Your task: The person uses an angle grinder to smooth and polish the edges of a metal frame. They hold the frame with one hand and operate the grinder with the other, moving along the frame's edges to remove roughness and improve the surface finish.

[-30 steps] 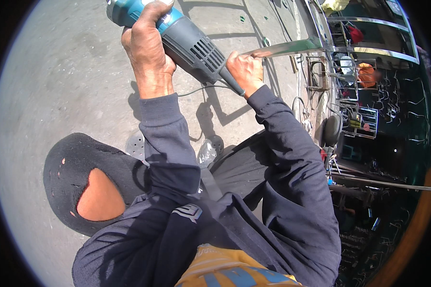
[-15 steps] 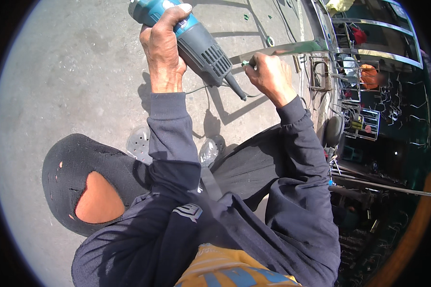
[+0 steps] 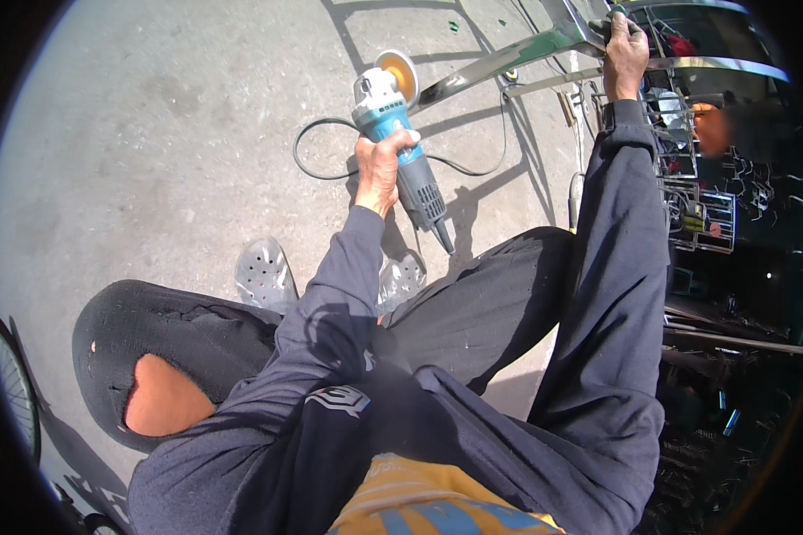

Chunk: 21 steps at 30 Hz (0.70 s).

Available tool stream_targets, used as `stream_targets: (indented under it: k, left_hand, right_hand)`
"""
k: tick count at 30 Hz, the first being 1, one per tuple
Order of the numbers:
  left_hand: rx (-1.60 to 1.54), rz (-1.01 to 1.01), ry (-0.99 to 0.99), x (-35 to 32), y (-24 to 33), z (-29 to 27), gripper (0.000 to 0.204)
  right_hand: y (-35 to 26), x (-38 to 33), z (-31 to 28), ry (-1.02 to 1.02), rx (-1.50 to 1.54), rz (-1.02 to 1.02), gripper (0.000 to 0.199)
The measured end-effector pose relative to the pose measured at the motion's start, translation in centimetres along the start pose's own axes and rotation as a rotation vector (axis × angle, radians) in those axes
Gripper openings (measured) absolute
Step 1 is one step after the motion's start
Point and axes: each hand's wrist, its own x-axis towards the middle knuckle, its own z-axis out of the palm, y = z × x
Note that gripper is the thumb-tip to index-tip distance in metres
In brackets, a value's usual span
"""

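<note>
Blue-grey angle grinder (image 3: 400, 143), yellow disc, clenched in left hand (image 3: 380, 171); right hand (image 3: 625, 58) grips steel bar (image 3: 500, 69).

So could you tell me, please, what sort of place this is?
Probably an outdoor metalworking yard: sunlit concrete ground, a blue and grey corded angle grinder in the left hand, and shiny steel bars gripped by the right hand.

No clear packages, signs or screens

Only 1 small red-and-white label (image 3: 713, 228) is seen, fixed on a wire rack (image 3: 696, 209) at the right edge, just beside the raised sleeve; its shape is too blurred to be told.
</note>
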Motion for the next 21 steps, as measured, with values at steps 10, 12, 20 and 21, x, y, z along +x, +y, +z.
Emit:
stream_targets:
  k: [10,12,20,21]
  left_hand:
    - [0.136,-0.028,-0.096,-1.9,1.9,2.8,0.032]
    - [0.165,0.006,-0.099,-2.2,2.4,3.6,0.031]
    - [0.096,-0.12,0.101,-0.5,-0.3,0.5,0.038]
    - [0.087,-0.162,0.131,-0.2,-0.6,-0.4,0.039]
  right_hand:
    - [0.4,-1.8,3.4,0.211,0.245,0.073,0.028]
    - [0.4,-1.9,3.8,0.22,0.241,0.065,0.029]
    - [0.3,-1.6,4.3,0.256,0.29,0.082,0.028]
    - [0.2,-1.6,4.3,0.254,0.309,0.082,0.028]
